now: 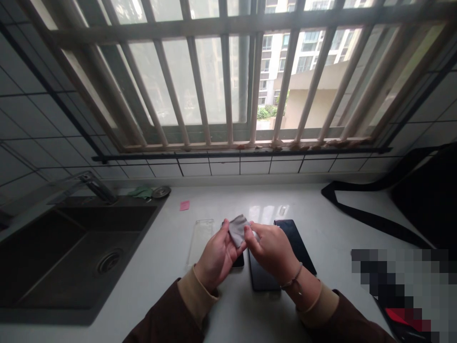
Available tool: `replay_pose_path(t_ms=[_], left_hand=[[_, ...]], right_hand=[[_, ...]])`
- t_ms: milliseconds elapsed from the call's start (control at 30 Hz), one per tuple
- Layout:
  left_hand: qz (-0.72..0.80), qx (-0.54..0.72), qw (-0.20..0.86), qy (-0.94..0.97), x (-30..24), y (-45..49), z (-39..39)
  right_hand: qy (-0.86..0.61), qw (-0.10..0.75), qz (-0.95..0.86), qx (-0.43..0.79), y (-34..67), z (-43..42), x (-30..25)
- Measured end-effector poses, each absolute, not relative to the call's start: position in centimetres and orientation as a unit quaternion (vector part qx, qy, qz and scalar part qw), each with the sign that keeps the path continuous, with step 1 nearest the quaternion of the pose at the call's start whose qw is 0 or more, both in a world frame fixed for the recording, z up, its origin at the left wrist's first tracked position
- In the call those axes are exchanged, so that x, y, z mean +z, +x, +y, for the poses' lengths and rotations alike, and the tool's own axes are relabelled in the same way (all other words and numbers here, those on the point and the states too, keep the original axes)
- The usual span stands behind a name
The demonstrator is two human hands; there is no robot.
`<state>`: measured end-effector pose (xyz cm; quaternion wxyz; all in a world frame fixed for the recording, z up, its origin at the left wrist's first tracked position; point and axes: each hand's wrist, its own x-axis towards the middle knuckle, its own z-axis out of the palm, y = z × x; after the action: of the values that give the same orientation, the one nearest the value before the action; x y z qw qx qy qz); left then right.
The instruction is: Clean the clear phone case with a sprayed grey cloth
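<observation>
Both my hands pinch a small grey cloth (237, 227) above the white counter. My left hand (216, 255) holds its left side, and my right hand (271, 248) grips its right edge with closed fingers. Under my hands lie dark phones: one (297, 244) to the right, one (260, 278) below my right hand, and a third (238, 261) mostly hidden by my left hand. A clear phone case (200, 238) lies flat just left of my left hand.
A dark sink (71, 257) with a tap (94, 186) fills the left. A pink slip (184, 205) lies behind the case. A black bag with a strap (410, 200) sits at the right. A barred window is behind the counter.
</observation>
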<state>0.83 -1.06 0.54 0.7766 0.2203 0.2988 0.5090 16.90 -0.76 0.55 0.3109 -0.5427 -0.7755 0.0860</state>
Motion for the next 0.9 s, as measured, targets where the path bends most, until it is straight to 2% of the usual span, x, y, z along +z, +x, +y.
replay_pose_path(t_ms=[400,767,833,900], left_hand=[[0.286,0.514,0.779,0.219,0.8,0.8,-1.0],[0.292,0.516,0.773,0.226,0.8,0.8,-1.1],[0.287,0.516,0.774,0.230,0.8,0.8,-1.0],[0.283,0.516,0.775,0.229,0.7,0.8,-1.0]], right_hand=[[-0.519,0.321,-0.765,0.209,16.6,-0.6,0.4],[-0.508,0.338,-0.753,0.249,16.6,-0.3,0.2],[-0.498,0.362,-0.732,0.293,16.6,-0.1,-0.2],[-0.480,0.394,-0.682,0.387,16.6,0.0,-0.7]])
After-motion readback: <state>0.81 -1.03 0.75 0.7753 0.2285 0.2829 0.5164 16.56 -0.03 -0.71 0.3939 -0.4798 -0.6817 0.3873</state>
